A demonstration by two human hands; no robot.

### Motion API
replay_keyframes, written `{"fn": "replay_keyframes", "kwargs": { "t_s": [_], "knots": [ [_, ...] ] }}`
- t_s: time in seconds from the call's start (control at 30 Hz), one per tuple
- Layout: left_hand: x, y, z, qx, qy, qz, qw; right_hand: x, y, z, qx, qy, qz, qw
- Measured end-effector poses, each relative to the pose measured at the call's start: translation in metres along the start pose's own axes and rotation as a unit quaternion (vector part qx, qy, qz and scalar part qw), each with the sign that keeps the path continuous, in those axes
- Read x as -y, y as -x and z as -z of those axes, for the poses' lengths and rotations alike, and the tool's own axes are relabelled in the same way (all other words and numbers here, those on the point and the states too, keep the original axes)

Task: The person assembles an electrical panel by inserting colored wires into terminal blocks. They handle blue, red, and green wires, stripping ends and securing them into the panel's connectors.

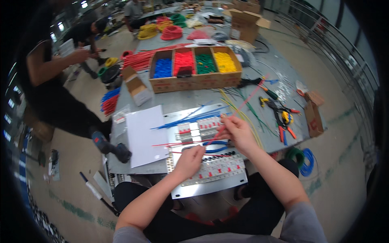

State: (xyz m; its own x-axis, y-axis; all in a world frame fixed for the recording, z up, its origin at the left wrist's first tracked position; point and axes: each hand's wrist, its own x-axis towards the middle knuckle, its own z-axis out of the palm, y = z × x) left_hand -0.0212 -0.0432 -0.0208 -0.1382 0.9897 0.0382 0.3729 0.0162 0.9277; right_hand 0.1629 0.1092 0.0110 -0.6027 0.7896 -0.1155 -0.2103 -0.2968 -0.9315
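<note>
My left hand is closed in a pinch over the metal mounting plate, with a red wire at its fingertips. Farther right and a little higher, my right hand pinches a red wire, which slants up past it to the far right. More red wire extends left across the sheet of paper. Blue-handled pliers lie on the plate between my hands. Rows of circuit breakers with red switches are on the plate. Blue wires lie across its far edge.
Beyond the plate stands a divided cardboard box of blue, red, green and yellow small parts. Pliers and cutters lie at the right, near a screwdriver. Wire coils sit far back. A person stands at the left.
</note>
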Motion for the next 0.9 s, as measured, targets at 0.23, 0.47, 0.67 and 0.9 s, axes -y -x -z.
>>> {"fn": "replay_keyframes", "kwargs": {
  "t_s": [0.23,0.47,0.67,0.9],
  "knots": [
    [0.015,0.0,-0.008,0.014,0.116,0.0,0.993,-0.012,0.007,-0.008,0.04,-0.066,0.007,0.997],
    [0.007,0.002,-0.012,0.009,0.105,0.017,0.994,-0.021,0.007,-0.006,0.016,-0.067,0.048,0.997],
    [0.0,0.002,-0.009,-0.007,0.012,0.003,1.0,-0.024,0.008,-0.006,0.037,-0.099,0.001,0.994],
    [0.001,0.003,-0.012,-0.005,0.084,0.037,0.996,-0.037,0.029,-0.03,0.071,-0.059,-0.025,0.995]
  ]
}}
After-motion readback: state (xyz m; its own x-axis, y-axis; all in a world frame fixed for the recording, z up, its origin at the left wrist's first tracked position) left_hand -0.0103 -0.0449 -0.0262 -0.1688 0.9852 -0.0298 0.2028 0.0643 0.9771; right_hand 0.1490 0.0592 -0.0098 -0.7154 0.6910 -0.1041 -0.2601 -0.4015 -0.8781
